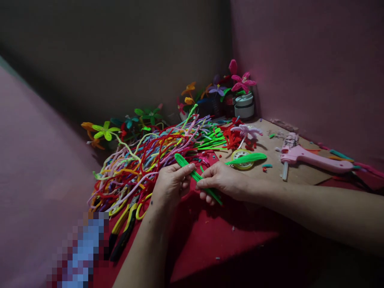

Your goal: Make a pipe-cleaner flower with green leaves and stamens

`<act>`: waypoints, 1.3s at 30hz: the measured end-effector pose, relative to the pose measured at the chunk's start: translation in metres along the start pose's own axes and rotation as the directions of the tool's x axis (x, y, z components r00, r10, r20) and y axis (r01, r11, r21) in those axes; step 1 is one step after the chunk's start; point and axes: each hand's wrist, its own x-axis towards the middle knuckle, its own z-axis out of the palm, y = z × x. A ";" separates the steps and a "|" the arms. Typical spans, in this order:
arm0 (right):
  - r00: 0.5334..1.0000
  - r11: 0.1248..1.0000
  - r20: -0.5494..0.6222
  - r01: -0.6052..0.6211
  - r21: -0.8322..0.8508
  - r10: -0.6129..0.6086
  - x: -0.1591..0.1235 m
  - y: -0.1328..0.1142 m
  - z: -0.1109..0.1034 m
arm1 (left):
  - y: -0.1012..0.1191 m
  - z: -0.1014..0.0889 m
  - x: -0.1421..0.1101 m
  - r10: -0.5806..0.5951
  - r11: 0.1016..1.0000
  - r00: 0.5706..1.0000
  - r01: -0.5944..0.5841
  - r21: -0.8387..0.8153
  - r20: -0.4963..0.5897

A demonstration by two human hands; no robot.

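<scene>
You are holding a green fuzzy leaf at the centre of the dial, above the red work surface, and it is slanting from 11 o'clock down to 5. Your left hand is pinching its broad upper part, thumb and forefinger closing right against it while the other fingers are curling under. Your right hand is gripping the narrower lower strands between thumb and fingers, leaving no visible gap beyond their thickness. A second green leaf is lying over the tape roll at 2 o'clock, its near end pointing at your right hand; whether the two are touching, I cannot tell. Beyond it, a lilac flower is leaning beside red fuzzy pieces, and a pink glue gun is resting towards 3. Multicoloured fuzzy stems are sprawling at 10, yellow-and-black pliers are lying at 8, and a pink flower is standing at 1.
</scene>
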 end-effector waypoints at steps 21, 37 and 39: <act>0.999 0.985 -0.023 0.042 0.166 -0.039 0.009 0.008 -0.005 | -0.005 0.012 -0.002 0.068 0.997 0.997 -0.067 0.029 -0.031; 0.994 0.986 0.079 -0.086 0.140 0.075 0.006 0.005 -0.001 | -0.001 0.002 0.003 0.043 0.993 0.997 -0.049 -0.104 -0.060; 0.994 0.987 0.080 -0.090 0.131 0.080 0.006 0.005 0.000 | -0.002 0.001 0.003 0.044 0.995 0.998 -0.048 -0.091 -0.050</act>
